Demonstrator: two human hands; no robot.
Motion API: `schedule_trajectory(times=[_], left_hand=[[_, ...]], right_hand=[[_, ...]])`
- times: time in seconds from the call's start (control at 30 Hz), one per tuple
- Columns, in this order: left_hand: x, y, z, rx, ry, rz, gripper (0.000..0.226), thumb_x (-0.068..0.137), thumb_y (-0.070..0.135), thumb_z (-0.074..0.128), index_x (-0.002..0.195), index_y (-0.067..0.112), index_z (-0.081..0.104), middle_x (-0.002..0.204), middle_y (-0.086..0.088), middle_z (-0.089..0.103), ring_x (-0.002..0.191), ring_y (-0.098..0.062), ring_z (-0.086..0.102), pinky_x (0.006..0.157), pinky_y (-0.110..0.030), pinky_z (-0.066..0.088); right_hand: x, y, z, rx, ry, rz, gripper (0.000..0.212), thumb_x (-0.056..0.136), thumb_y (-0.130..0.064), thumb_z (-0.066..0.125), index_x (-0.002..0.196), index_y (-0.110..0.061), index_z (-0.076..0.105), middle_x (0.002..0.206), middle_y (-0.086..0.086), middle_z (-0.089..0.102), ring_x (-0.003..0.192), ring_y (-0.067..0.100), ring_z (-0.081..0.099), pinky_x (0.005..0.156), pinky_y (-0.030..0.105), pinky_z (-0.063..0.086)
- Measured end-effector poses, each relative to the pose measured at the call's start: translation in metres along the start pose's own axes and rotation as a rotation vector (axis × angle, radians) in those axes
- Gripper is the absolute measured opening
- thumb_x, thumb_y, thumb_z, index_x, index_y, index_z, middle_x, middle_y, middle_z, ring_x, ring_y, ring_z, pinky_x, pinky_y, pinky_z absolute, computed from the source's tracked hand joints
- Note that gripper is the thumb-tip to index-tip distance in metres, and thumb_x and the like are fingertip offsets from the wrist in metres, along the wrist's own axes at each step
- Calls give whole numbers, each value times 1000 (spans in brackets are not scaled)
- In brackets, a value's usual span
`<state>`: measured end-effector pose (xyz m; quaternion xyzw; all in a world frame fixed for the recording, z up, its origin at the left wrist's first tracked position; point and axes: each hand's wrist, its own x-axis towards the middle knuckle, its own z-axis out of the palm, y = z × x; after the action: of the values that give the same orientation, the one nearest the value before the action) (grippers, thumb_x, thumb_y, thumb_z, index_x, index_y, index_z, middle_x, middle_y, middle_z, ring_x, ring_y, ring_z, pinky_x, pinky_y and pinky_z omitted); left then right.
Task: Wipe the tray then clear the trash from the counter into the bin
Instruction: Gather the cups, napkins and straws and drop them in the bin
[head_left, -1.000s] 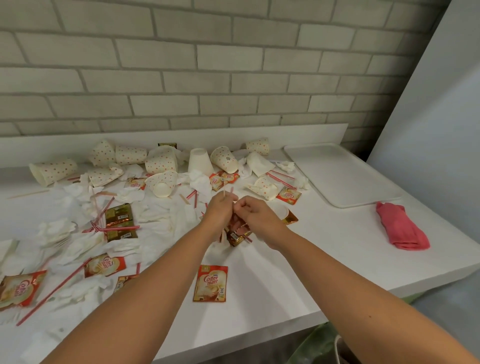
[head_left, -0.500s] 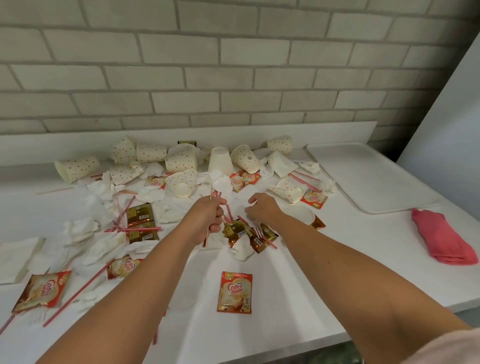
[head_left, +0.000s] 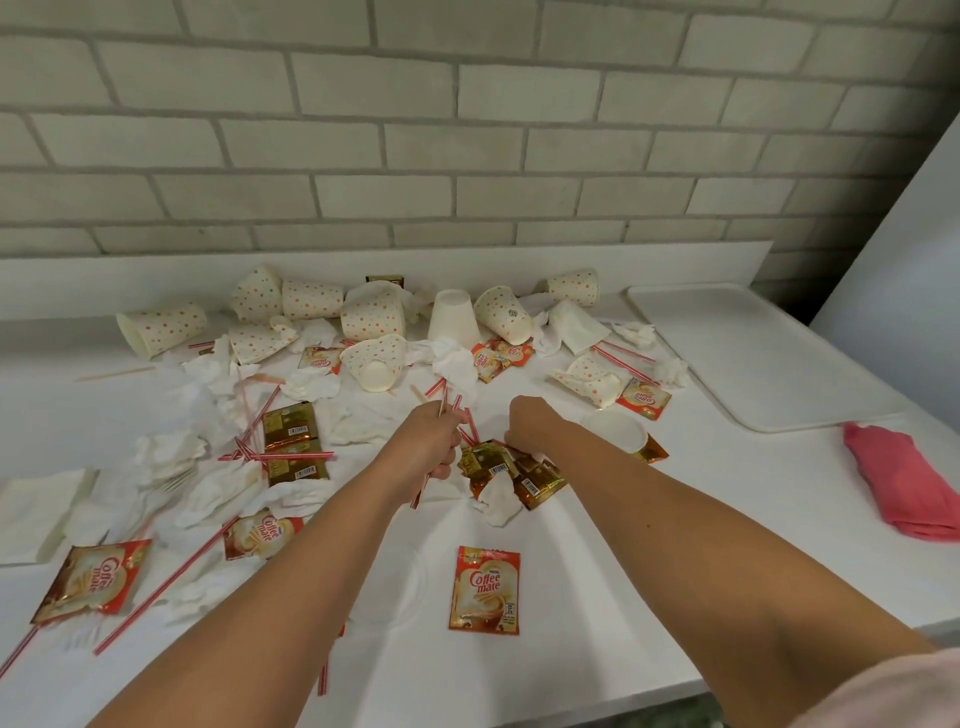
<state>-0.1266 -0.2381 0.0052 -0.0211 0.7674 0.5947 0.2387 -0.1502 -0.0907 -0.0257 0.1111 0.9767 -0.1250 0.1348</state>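
My left hand (head_left: 423, 447) grips a bunch of red-striped straws (head_left: 443, 405) in its fist at the counter's middle. Just to its right, my right hand (head_left: 530, 421) has its fingers curled down onto a straw beside the gold sachets (head_left: 519, 475); what it pinches is partly hidden. Trash covers the white counter (head_left: 597, 571): dotted paper cups (head_left: 371, 314), crumpled tissues (head_left: 218, 488), Coffee mate packets (head_left: 484, 590) and loose straws (head_left: 161, 587). The white tray (head_left: 753, 353) lies at the back right. No bin is in view.
A folded pink cloth (head_left: 909, 483) lies right of the tray's front corner. A brick wall (head_left: 467, 130) backs the counter and a grey wall closes the right side. A flat napkin (head_left: 36, 512) sits at the far left.
My hands have separated: the left keeps the straws bunched, and the right has moved off to the right and down onto the counter. The camera has shifted left and closer.
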Motion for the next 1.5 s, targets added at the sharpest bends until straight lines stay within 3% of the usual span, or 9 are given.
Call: schedule_trajectory(times=[0.17,0.27,0.43,0.53,0.67,0.87,1.0,1.17,1.5], left_hand=[[-3,1,5,57,-4,13,16,99,20,39,105,11,51,64,-1,34,50,-10,26,40,-19,22],[-4,-3,5,144,-17,34,14,99,22,40,102,12,50,64,-2,34,51,-11,27,43,-21,24],[-12,-9,3,344,-121,97,17,97,25,44,88,11,48,65,-2,32,53,-14,26,46,-23,24],[-19,-10,4,436,-202,131,18,96,26,47,88,10,50,62,-2,33,52,-13,27,46,-22,25],[-28,-9,6,598,-313,145,15,90,29,59,93,15,58,68,2,43,57,-11,35,46,-18,30],[-30,-21,10,1000,-436,181,40,77,38,73,111,21,59,91,7,48,85,-11,47,71,-22,41],[-31,-26,12,1101,-419,193,47,75,38,75,115,22,55,99,5,49,90,-12,46,69,-20,39],[-34,-33,15,1187,-394,175,56,69,39,79,115,24,52,104,6,48,95,-14,46,77,-24,41],[-42,-36,28,1341,-338,159,54,74,40,76,115,16,52,114,-2,55,92,-13,46,73,-23,37]], right_hand=[[-5,7,-2,-7,-8,-39,23,95,-10,47,116,0,51,124,14,54,115,26,53,79,23,44],[-4,14,-9,54,53,-50,23,96,-11,44,74,-12,42,95,7,48,85,17,47,53,14,31],[-15,25,-18,108,-12,-27,31,95,-5,38,66,-15,34,75,2,43,60,12,41,48,18,28],[-26,30,-9,37,-86,-18,17,96,-17,43,84,-6,49,95,9,51,75,18,47,58,21,36],[-32,36,4,-47,-24,-55,35,93,-35,52,111,-5,53,99,7,53,88,20,47,72,28,36],[-34,36,10,-108,3,-45,24,96,-13,42,113,-3,55,116,11,59,97,25,56,72,29,40],[-42,36,7,-130,40,-54,27,95,-6,41,122,-4,46,119,13,57,107,28,57,72,30,40],[-44,44,-14,98,186,-60,26,100,-10,37,124,-4,40,113,16,61,86,25,54,67,32,39],[-69,89,-16,32,64,-34,51,89,-45,56,124,-9,47,123,8,56,103,22,53,79,30,41]])
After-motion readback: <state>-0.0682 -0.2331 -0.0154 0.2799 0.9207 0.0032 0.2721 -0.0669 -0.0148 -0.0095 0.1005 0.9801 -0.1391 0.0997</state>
